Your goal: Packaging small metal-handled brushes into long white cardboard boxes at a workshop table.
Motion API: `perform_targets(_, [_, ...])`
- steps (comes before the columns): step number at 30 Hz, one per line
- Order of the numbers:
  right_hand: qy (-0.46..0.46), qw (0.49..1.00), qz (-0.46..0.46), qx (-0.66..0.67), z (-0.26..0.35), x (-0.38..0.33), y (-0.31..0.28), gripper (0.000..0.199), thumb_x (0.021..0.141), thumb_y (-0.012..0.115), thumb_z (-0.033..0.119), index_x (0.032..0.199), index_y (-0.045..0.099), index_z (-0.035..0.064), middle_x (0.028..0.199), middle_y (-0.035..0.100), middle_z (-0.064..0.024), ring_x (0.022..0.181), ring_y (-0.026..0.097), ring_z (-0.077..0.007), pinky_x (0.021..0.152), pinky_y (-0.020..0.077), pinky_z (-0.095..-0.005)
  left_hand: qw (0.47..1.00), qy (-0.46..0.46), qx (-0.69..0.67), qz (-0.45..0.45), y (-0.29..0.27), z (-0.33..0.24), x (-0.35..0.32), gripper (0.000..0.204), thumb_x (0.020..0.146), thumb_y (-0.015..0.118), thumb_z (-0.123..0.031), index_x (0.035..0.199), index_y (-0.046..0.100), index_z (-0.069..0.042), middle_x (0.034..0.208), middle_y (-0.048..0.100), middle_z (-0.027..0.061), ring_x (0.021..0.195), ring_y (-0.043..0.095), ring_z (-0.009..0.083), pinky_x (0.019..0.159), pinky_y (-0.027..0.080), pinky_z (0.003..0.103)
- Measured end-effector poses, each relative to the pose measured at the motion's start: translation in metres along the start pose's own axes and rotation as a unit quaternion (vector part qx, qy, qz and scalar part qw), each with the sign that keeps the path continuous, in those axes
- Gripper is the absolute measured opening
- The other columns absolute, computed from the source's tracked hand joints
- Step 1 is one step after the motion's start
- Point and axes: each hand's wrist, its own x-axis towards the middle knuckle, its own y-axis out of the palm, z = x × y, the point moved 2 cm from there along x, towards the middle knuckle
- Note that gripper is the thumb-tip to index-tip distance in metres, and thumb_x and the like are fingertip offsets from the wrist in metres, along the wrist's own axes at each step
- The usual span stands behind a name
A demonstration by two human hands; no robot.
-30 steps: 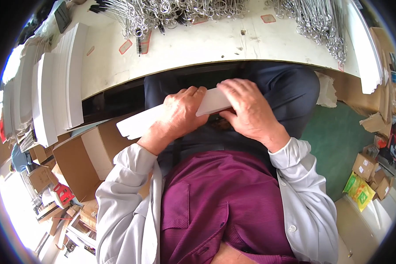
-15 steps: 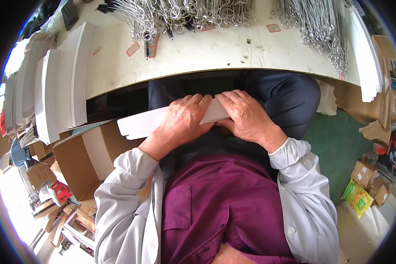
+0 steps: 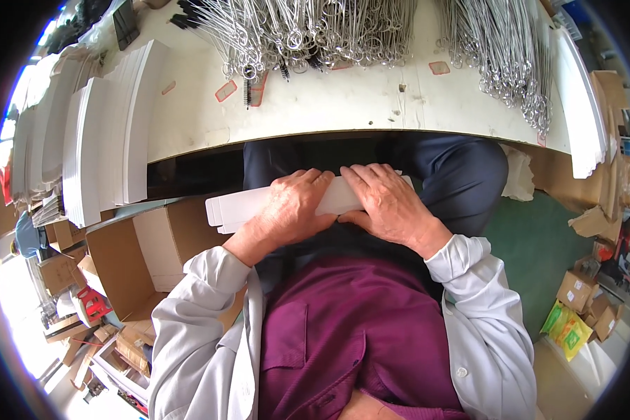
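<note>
The carton (image 3: 341, 196) over the lap (image 3: 451, 175) now shows its right end past the right hand (image 3: 390, 207), leaving both ends exposed while that hand and the left hand (image 3: 295, 201) pinch its middle, thumbs nearside.

Wht tbl (image 3: 343, 105) w/ 2 piles looped wires (image 3: 315, 35) (image 3: 511, 63), wht card stacks (image 3: 112, 133) (image 3: 582, 105) L/R.

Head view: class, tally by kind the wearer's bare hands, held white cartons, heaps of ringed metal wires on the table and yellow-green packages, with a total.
Left hand and right hand: 2
White carton: 1
Middle heap and right heap of ringed wires: 2
Yellow-green package: 1
Total: 6
</note>
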Motion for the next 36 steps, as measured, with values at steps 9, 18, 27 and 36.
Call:
perform_targets(9, [-0.038, 0.998, -0.037, -0.018, 0.001, -0.003, -0.005, 0.073, 0.080, 0.083, 0.035, 0.133, 0.057, -0.0085, 0.121, 0.064, -0.0201, 0.105, 0.062, -0.0337, 0.095, 0.0500, -0.0445, 1.000, 0.019, -0.004, -0.016, -0.011, -0.007, -0.002, 0.070, 0.070, 0.088, -0.022, 0.128, 0.059, 0.004, 0.115, 0.067, 0.0216, 0.107, 0.066, 0.0389, 0.094, 0.054, 0.046])
perform_targets(18, [-0.059, 0.996, -0.050, -0.035, 0.006, -0.005, -0.013, 0.069, 0.084, 0.080, 0.035, 0.131, 0.058, -0.0092, 0.117, 0.066, -0.0193, 0.102, 0.064, -0.0322, 0.093, 0.0518, -0.0423, 0.998, -0.019, 0.035, 0.037, -0.044, 0.000, -0.021, 0.072, 0.072, 0.090, -0.026, 0.130, 0.059, 0.005, 0.118, 0.066, 0.0217, 0.110, 0.065, 0.0386, 0.095, 0.053, 0.046])
perform_targets(27, [-0.103, 0.988, -0.091, -0.071, 0.031, 0.011, -0.076, 0.065, 0.080, 0.082, 0.029, 0.129, 0.062, -0.0082, 0.117, 0.067, -0.0194, 0.103, 0.064, -0.0336, 0.092, 0.0525, -0.0434, 0.997, 0.015, 0.053, -0.055, -0.093, -0.032, -0.024, 0.065, 0.075, 0.087, -0.023, 0.127, 0.059, 0.005, 0.114, 0.068, 0.0218, 0.101, 0.068, 0.0411, 0.088, 0.054, 0.046])
perform_targets(36, [-0.116, 0.977, -0.128, -0.126, 0.006, 0.047, -0.101, 0.058, 0.087, 0.078, 0.032, 0.134, 0.064, 0.0007, 0.119, 0.067, -0.0172, 0.107, 0.064, -0.0338, 0.097, 0.0515, -0.0452, 0.987, -0.022, 0.140, -0.075, -0.132, 0.002, -0.008, 0.070, 0.081, 0.083, -0.028, 0.137, 0.056, 0.004, 0.131, 0.064, 0.0202, 0.122, 0.060, 0.0412, 0.102, 0.048, 0.048])
